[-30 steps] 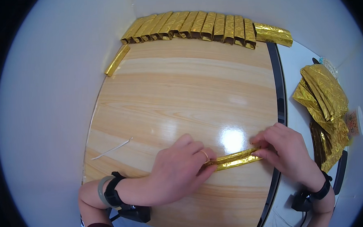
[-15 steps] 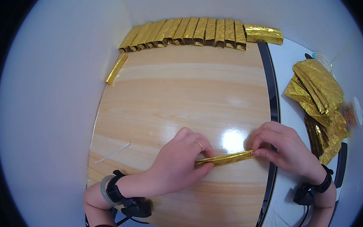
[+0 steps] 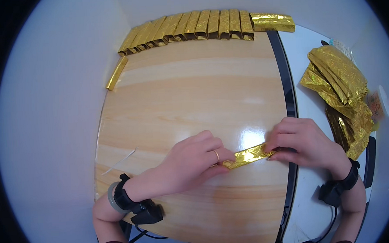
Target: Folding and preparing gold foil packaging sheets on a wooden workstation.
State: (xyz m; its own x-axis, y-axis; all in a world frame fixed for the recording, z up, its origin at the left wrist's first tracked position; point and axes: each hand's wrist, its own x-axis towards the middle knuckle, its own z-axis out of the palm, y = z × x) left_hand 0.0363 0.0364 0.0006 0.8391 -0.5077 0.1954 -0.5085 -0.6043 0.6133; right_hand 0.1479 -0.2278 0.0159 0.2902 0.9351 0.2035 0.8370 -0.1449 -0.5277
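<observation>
Between my two hands is a folded strip of gold foil paper [image 3: 248,157], held just over the wooden tabletop. My left hand [image 3: 195,159] pinches its left end, fingers closed, a ring on one finger. At the other end, the thumb and fingers of my right hand [image 3: 302,144] are closed on the strip, beside the table's dark edge. The strip's broad shiny face shows, tilted up to the right. My fingers hide both of its ends.
A row of gold foil paper tubes [image 3: 189,27] lines the far edge, with one lying crosswise [image 3: 273,22] at its right. A narrow gold piece [image 3: 117,73] lies far left, a thin white stick [image 3: 120,161] nearer. Gold foil sheets [image 3: 339,76] and a tub [image 3: 379,103] are at right.
The gold strip has been turned so that its broad face shows instead of its thin edge. Both hands have stayed closed on it and come slightly closer together. The view has shifted a little.
</observation>
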